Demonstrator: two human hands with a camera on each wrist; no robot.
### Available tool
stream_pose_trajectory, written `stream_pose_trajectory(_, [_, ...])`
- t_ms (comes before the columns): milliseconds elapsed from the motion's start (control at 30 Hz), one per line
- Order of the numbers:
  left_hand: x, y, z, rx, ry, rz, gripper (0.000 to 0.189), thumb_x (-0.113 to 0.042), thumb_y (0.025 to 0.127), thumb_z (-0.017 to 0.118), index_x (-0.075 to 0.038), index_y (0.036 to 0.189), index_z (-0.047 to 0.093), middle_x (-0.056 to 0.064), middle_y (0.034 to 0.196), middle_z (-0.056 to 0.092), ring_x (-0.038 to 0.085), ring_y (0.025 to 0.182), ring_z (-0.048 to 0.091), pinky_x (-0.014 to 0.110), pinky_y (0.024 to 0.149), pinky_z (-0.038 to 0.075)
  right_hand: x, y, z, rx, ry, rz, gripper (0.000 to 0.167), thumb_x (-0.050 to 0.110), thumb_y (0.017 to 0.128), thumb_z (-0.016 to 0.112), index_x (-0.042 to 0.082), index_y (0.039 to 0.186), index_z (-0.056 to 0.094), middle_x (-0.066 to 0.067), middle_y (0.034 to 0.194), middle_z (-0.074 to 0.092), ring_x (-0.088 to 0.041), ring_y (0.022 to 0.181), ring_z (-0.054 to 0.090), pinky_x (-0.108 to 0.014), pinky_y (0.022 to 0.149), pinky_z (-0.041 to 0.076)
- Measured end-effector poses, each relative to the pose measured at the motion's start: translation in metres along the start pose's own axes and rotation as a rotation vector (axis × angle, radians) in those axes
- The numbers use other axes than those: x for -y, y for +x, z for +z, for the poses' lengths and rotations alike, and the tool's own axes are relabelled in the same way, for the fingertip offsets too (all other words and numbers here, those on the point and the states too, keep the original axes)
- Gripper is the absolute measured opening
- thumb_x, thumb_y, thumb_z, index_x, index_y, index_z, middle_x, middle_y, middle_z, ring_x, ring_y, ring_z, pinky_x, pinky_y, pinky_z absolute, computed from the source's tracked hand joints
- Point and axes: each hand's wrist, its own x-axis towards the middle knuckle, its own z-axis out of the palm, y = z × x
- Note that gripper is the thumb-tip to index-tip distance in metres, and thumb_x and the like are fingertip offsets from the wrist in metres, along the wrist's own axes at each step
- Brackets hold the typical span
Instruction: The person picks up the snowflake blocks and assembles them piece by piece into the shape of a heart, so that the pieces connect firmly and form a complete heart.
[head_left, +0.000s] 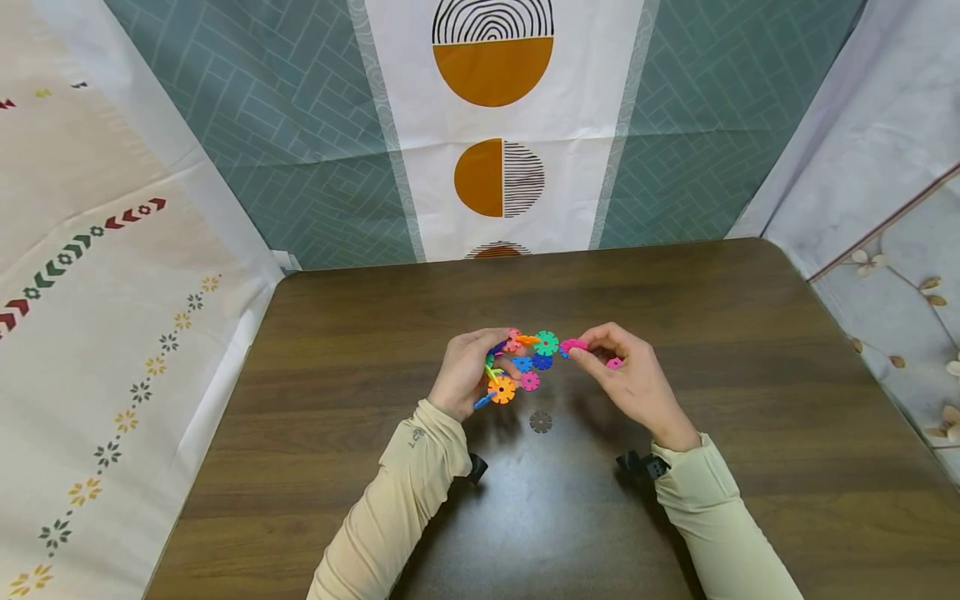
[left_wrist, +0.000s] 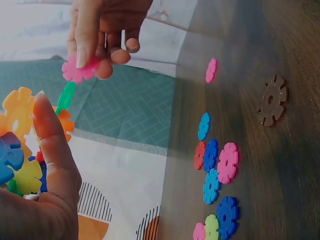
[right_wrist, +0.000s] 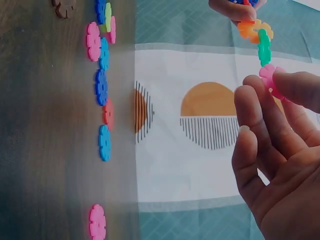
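Observation:
My left hand (head_left: 461,373) holds a cluster of interlocked notched plastic discs, flower-shaped and in several colours. Its parts include an orange-yellow disc (left_wrist: 18,112) and a lime disc (left_wrist: 29,176). A green disc (head_left: 547,342) sticks out from the cluster's right end, slotted edge-on to an orange disc (right_wrist: 256,31). Between thumb and fingers, my right hand (head_left: 633,383) pinches a pink disc (right_wrist: 268,75). That disc meets the tip of the green one; whether their notches are locked I cannot tell. Both hands are raised above the table, and the left fingers partly hide the cluster.
Loose discs lie on the dark wooden table (head_left: 360,333): a brown one (head_left: 541,422) nearest the body, a lone pink one (left_wrist: 211,70), and a group with a dark blue disc (left_wrist: 228,218) and a red disc (right_wrist: 108,114). Patterned cloths (head_left: 300,125) hang behind the table.

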Motion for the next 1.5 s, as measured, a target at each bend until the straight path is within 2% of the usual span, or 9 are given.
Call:
stream_pose_trajectory(167, [0.0,-0.0001,0.0008,0.001,-0.007,-0.005,0.032,-0.021,0.098,0.057,0.006,0.115,0.064,0.014,0.086,0.07,0.018,0.053,0.064,0.028,0.051,0.054,0.002,-0.0008,0.0001,0.014,-0.002,0.027,0.019,0.037,0.088,0.071,0.022,0.098,0.063,0.004,0.089,0.07,-0.017,0.074,0.056,-0.029,0.064,0.048])
stream_pose_trajectory(533, [-0.0008,-0.0003,0.0018,-0.01,0.001,-0.012,0.032,-0.022,0.098,0.058,0.004,0.114,0.065,0.014,0.087,0.07,0.019,0.054,0.065,0.029,0.053,0.055,0.0047,-0.0011,-0.0004,0.0,0.006,0.008,0.018,0.034,0.088,0.072,0.023,0.1,0.063,0.006,0.089,0.068,-0.017,0.074,0.056,-0.033,0.063,0.048])
stream_pose_trajectory(767, [-0.0012,-0.0006,0.0015,-0.001,-0.01,-0.007,0.033,-0.022,0.098,0.058,0.005,0.115,0.064,0.012,0.085,0.07,0.018,0.054,0.065,0.029,0.053,0.055,0.004,-0.0006,0.0004,-0.009,0.007,0.002,0.017,0.026,0.089,0.072,0.018,0.101,0.064,0.004,0.09,0.069,-0.018,0.075,0.056,-0.03,0.065,0.048])
stream_pose_trajectory(900, [-0.0009,-0.001,0.0016,0.003,-0.012,-0.005,0.033,-0.021,0.098,0.058,0.006,0.115,0.064,0.012,0.084,0.07,0.018,0.053,0.064,0.029,0.052,0.055,0.0046,-0.0012,0.0007,-0.01,-0.003,-0.01,0.017,0.031,0.089,0.072,0.021,0.1,0.063,0.006,0.09,0.069,-0.016,0.075,0.057,-0.032,0.065,0.049])
stream_pose_trajectory(1267, [-0.0017,-0.0014,0.0014,0.021,-0.009,-0.006,0.04,-0.021,0.098,0.056,0.011,0.122,0.059,0.01,0.083,0.07,0.017,0.053,0.064,0.027,0.051,0.054,0.0091,-0.0011,0.0009,-0.018,-0.022,-0.009,0.016,0.031,0.089,0.071,0.022,0.101,0.066,0.007,0.09,0.069,-0.014,0.075,0.059,-0.027,0.064,0.048])
stream_pose_trajectory(1500, [-0.0022,-0.0015,0.0009,0.031,-0.011,-0.01,0.04,-0.022,0.099,0.056,0.011,0.123,0.059,0.01,0.084,0.07,0.017,0.054,0.064,0.027,0.051,0.054,0.0086,-0.0021,0.0015,-0.012,-0.043,0.009,0.018,0.032,0.09,0.069,0.025,0.107,0.07,0.007,0.096,0.069,-0.014,0.079,0.061,-0.029,0.065,0.052])
